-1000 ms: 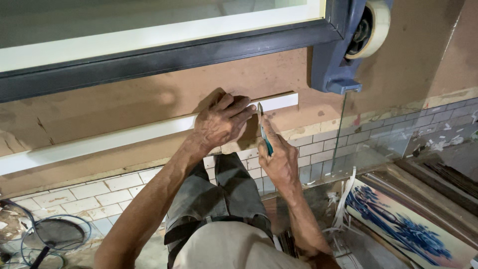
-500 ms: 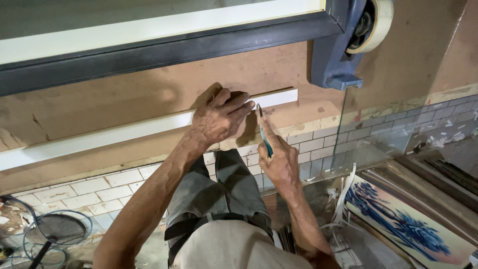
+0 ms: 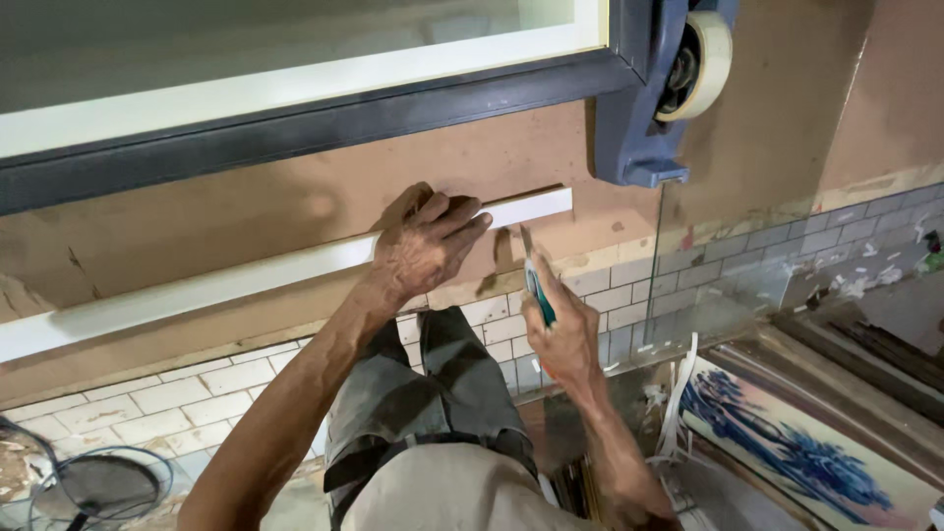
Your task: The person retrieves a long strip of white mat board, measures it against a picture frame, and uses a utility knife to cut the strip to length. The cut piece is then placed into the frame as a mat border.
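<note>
A: Pressing flat: left hand (image 3: 425,248) lies palm-down, fingers spread, on the white trim strip (image 3: 246,280) that runs along the brown wall (image 3: 295,206) under the dark window frame (image 3: 324,118).

B: Right hand?

A: Right hand (image 3: 560,329) is closed around a teal-handled cutter (image 3: 536,285), blade pointing up, just below the strip's right end, tip near but contact unclear.

B: Surroundings?

A: Tape roll (image 3: 703,64) on a blue holder (image 3: 639,108) up right. White tiles (image 3: 157,393) below. Fan guard (image 3: 93,487) bottom left.

White strip (image 3: 246,280) partly under left hand (image 3: 425,251), cut off at left edge
</note>
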